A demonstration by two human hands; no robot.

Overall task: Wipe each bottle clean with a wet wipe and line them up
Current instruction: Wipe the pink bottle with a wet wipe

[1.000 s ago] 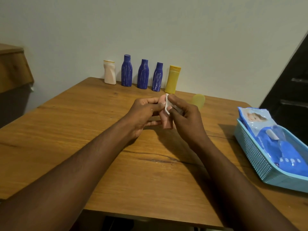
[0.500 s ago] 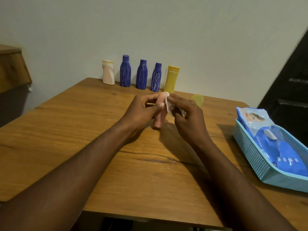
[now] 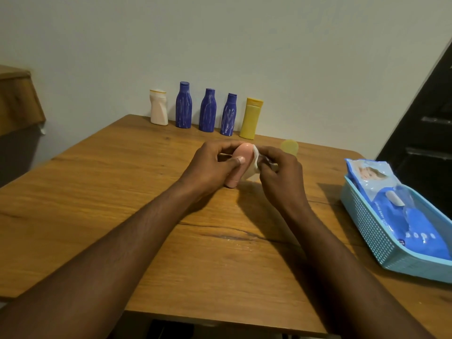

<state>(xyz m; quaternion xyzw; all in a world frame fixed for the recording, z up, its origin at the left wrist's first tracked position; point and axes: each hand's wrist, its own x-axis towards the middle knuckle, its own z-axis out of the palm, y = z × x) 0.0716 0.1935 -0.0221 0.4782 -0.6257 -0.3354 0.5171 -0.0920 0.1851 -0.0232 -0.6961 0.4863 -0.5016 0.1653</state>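
My left hand curls round the pink bottle, thumb across its front, holding it tilted with the cap end down over the middle of the counter. My right hand pinches the white wipe against the bottle's right side.

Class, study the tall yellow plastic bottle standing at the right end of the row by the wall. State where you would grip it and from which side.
Probably the mid-body of the tall yellow plastic bottle, coming from the front-right: it stands upright, the wall is close behind, and a dark blue plastic bottle stands just left of it.
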